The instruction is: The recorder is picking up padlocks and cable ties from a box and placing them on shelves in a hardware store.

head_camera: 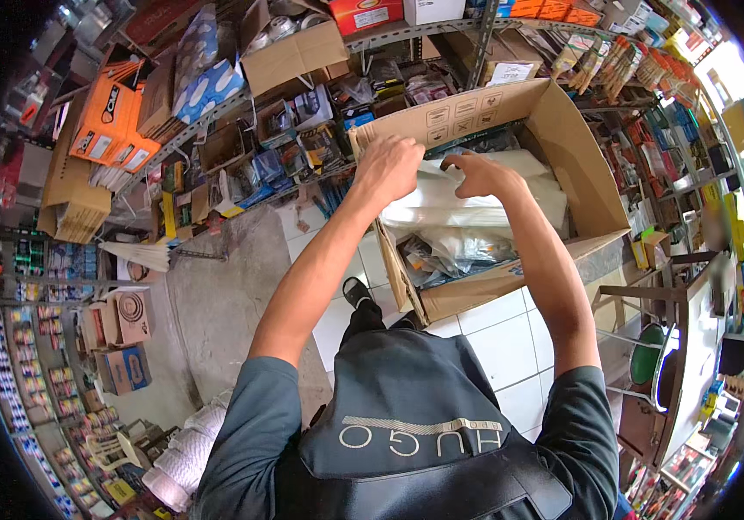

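A large open cardboard box (580, 156) stands before me, with clear plastic bags (450, 205) heaped inside. My left hand (388, 166) is curled at the box's left rear side, next to the edge of the plastic. Its fingertips are hidden, so I cannot tell whether they grip the plastic or the cardboard rim. Over the middle of the bags, my right hand (486, 174) is bent in a loose C, thumb and forefinger apart. Smaller packets in clear wrapping (427, 257) lie in the box's near left corner.
Metal shelving (183, 133) crowded with small boxes runs behind and left of the box. Paintbrushes (612, 65) hang at the upper right. A green-seated chair (648, 354) and a table (690, 364) stand to the right. White rope coils (187, 448) lie at the lower left.
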The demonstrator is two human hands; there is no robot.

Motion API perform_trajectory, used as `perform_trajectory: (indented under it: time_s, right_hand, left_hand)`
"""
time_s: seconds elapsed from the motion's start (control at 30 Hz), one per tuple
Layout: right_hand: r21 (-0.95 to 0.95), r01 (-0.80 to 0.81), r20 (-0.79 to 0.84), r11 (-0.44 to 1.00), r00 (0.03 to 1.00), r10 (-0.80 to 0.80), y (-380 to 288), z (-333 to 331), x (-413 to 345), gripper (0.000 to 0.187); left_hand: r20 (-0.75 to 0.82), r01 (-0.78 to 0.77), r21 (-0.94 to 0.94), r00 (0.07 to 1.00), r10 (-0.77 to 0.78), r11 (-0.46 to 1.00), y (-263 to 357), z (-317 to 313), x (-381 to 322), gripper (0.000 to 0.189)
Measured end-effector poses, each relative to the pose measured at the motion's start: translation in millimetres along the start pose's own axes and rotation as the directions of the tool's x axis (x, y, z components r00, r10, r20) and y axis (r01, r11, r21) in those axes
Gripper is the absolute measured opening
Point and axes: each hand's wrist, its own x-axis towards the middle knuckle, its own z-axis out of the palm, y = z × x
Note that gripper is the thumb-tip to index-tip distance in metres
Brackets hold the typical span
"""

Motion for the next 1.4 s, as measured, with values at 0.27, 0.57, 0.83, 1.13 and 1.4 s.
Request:
perform_trajectory:
  time_s: [0.27,0.57,0.83,1.13,1.4]
  right_hand:
    - [0.087,0.072,-0.264,0.994,0.963,-0.047,19,-17,-2,0.065]
    - [-0.049,0.078,-0.436,0.996,0.895,-0.091,11,-16,-2,0.036]
    - [-0.107,0.29,-0.662,0.951,0.693,-0.285,-9,-34,-39,0.032]
    - [-0.288,0.104,-0.825,0.952,0.477,-0.302,-110,-4,-121,0.038]
    - [-0.245,0.126,-0.697,0.961,0.667,-0.265,-269,52,-193,0.029]
  left_hand:
    - [-0.504,-0.057,-0.283,0.858,-0.098,0.958,1,-17,-9,0.017]
    - [-0.596,-0.028,-0.572,0.701,-0.391,0.82,-6,-39,-75,0.016]
    - [-0.596,-0.101,-0.623,0.703,-0.388,0.775,30,-50,-124,0.01]
    - [-0.563,-0.219,-0.736,0.723,-0.399,0.641,2,-75,-205,0.018]
    - [-0.412,-0.171,-0.901,0.627,-0.66,0.4,-24,-70,-332,0.071]
